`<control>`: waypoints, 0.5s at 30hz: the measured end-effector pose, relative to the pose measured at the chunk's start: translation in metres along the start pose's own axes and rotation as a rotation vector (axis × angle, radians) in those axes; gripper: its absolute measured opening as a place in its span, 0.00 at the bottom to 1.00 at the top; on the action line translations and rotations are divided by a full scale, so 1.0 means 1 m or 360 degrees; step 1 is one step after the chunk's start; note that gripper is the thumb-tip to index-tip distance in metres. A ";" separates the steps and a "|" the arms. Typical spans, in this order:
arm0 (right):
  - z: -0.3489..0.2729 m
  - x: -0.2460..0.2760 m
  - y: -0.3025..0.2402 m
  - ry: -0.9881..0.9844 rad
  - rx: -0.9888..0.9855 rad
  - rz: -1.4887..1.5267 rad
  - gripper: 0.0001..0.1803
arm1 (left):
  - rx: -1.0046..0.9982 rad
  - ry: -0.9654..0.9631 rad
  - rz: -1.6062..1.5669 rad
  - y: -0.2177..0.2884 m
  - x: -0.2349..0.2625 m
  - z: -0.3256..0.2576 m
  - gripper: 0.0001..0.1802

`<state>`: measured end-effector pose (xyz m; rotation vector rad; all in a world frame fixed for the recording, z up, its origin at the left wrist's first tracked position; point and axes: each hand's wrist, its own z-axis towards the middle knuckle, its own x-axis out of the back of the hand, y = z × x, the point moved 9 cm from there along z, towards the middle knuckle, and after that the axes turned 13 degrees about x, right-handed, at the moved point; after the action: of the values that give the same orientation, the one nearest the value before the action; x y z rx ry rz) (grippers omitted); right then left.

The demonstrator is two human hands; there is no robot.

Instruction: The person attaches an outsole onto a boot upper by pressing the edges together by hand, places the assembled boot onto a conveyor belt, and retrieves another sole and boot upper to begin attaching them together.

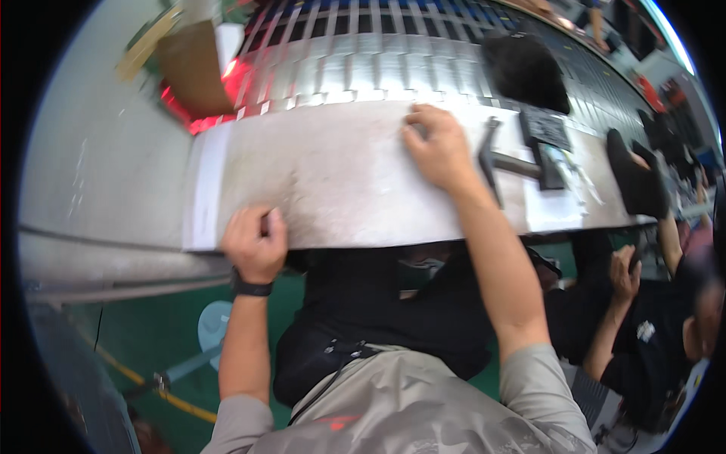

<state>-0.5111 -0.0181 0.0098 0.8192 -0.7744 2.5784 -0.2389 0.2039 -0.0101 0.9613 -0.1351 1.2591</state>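
A pale, worn work surface (340, 174) stretches in front of me. At its near left edge my left hand (257, 240) is curled closed; a dark spot shows between thumb and fingers, and I cannot tell if it is an object or shadow. Farther out, my right hand (439, 147) rests over the far half of the surface, fingers also curled in, whatever they enclose hidden. Right of that hand lies a dark T-shaped tool (514, 163), like a hammer, apart from the fingers. Blur softens the picture.
Metal slats or rollers (370, 68) run behind the surface. A black bundle (525, 69) sits there, near a dark box (544, 129) and white paper (552, 210). Brown cardboard (193, 68) stands far left by red light. Another person (643, 333) sits at right.
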 end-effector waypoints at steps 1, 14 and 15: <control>0.000 0.002 -0.003 0.0068 0.0089 -0.0017 0.11 | -0.0008 0.0006 0.0046 -0.004 -0.002 -0.003 0.04; -0.240 -0.048 -0.087 -0.0784 -0.0409 0.0578 0.18 | 0.0040 -0.0031 -0.0041 -0.022 -0.015 -0.015 0.05; -0.296 -0.070 -0.045 -0.0899 -0.0596 0.0332 0.19 | 0.0019 -0.0026 -0.0053 -0.015 -0.015 -0.012 0.06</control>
<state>-0.5638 0.1808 -0.2179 1.4161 -1.5175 2.2557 -0.2368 0.2011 -0.0344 0.9810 -0.1239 1.2226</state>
